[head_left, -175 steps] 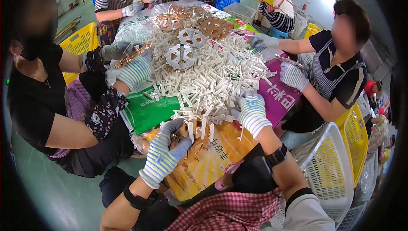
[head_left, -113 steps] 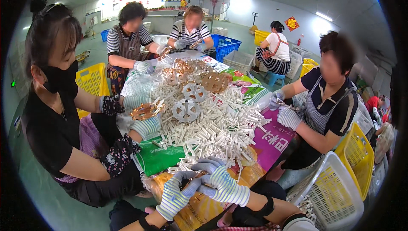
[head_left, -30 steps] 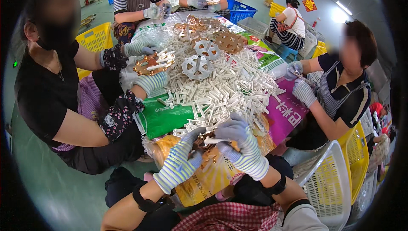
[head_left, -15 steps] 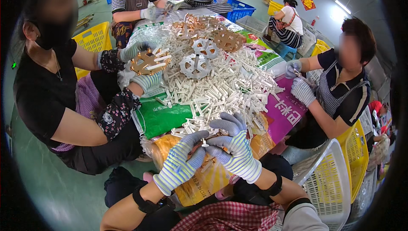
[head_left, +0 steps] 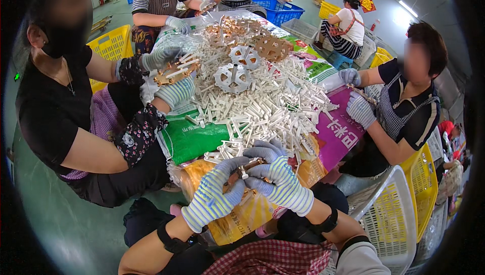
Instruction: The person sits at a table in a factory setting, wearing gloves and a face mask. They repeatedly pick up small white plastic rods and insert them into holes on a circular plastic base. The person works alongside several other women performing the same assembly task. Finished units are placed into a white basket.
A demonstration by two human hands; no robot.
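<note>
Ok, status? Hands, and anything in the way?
Gloved left hand, gloved right hand: both holding copper-coloured metallic part, small white piece against it. White stick-shaped pieces heaped beyond, not blocking.

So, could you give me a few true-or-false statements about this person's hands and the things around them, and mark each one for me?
1. The person's left hand and right hand are together at a copper-coloured part. True.
2. Both of these hands are bare. False: they wear striped gloves.
3. Two silver-coloured discs rest on the pile of white pieces. True.
4. The purple sheet lies to the person's left. False: the purple sheet lies to the right.
5. A white slatted basket stands at the person's right. True.
</note>
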